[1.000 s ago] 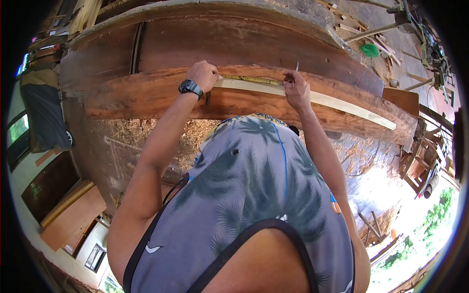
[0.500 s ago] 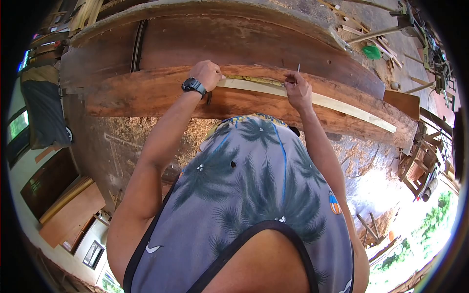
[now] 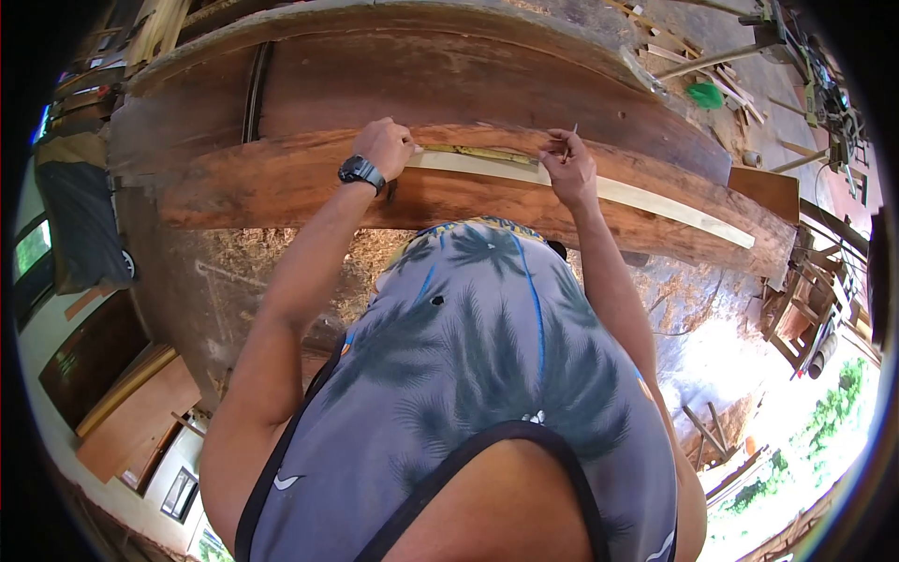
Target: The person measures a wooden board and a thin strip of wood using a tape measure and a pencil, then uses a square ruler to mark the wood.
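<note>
A yellow tape measure [image 3: 478, 153] stretches along a pale, narrow wood strip [image 3: 670, 214] lying lengthwise on a reddish-brown plank [image 3: 272, 178]. My left hand [image 3: 384, 150], with a dark watch on its wrist, is closed at the left end of the tape; its fingertips are partly hidden. Below that hand hangs a short dark piece I cannot make out. My right hand [image 3: 569, 170] has its fingers pinched round a thin pencil [image 3: 576, 128], which points up and away from me. That hand is at the tape's right end, over the strip.
Behind the plank lies a wide dark board [image 3: 421, 80]. Wood shavings [image 3: 300, 267] cover the surface nearer me. A green item [image 3: 705, 96] and wood scraps lie on the floor at upper right. Wooden pieces [image 3: 805, 304] are piled at right; a dark-covered object [image 3: 80, 211] stands at left.
The view has shifted slightly. Both hands stay at the two ends of the tape, and the right fingers have opened out a little around the pencil.
</note>
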The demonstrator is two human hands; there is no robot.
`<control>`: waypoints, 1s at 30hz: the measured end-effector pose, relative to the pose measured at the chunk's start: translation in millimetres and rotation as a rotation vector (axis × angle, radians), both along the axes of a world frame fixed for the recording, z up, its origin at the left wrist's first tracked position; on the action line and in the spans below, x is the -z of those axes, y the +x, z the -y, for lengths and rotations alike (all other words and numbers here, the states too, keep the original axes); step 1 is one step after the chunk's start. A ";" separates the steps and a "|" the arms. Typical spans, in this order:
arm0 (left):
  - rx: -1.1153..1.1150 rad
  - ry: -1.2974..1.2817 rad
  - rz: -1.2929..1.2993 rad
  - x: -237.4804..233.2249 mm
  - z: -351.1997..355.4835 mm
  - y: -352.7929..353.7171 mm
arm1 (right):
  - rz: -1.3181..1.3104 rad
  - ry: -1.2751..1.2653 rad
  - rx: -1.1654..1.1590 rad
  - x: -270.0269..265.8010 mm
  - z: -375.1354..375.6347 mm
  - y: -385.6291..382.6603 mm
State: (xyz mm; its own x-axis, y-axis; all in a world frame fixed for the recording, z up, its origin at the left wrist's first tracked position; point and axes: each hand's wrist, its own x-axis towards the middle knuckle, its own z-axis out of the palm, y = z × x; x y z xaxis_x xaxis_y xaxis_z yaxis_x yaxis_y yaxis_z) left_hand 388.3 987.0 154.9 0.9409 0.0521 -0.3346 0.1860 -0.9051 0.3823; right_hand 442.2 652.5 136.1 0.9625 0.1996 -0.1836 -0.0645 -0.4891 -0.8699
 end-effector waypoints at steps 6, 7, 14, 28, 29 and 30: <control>-0.051 0.032 -0.018 -3.4 2.4 -1.8 | -0.288 0.023 0.014 -20.8 31.0 11.0; -0.048 0.031 -0.015 -4.4 2.8 -2.3 | -0.292 0.112 -0.020 -22.5 35.3 9.0; -0.070 0.020 -0.036 -4.2 3.7 -0.9 | -0.244 0.295 -0.038 -8.1 36.8 -8.0; -0.039 0.008 0.084 -8.4 -0.8 -5.6 | -0.268 0.377 0.128 -9.0 29.3 -9.4; -0.061 -0.027 0.116 -16.6 0.4 -6.7 | -0.278 0.379 0.209 -18.0 26.2 -13.2; -0.057 -0.025 0.118 -21.3 2.0 -6.2 | -0.275 0.381 0.211 -23.1 24.2 -16.0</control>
State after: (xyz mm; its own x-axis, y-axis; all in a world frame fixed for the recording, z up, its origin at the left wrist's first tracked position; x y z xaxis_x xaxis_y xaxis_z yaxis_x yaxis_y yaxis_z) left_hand 382.1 984.9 176.3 0.9696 0.1000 -0.2232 0.1895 -0.8841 0.4272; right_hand 426.3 628.3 159.2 0.9154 0.1079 -0.3878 -0.3791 -0.0924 -0.9207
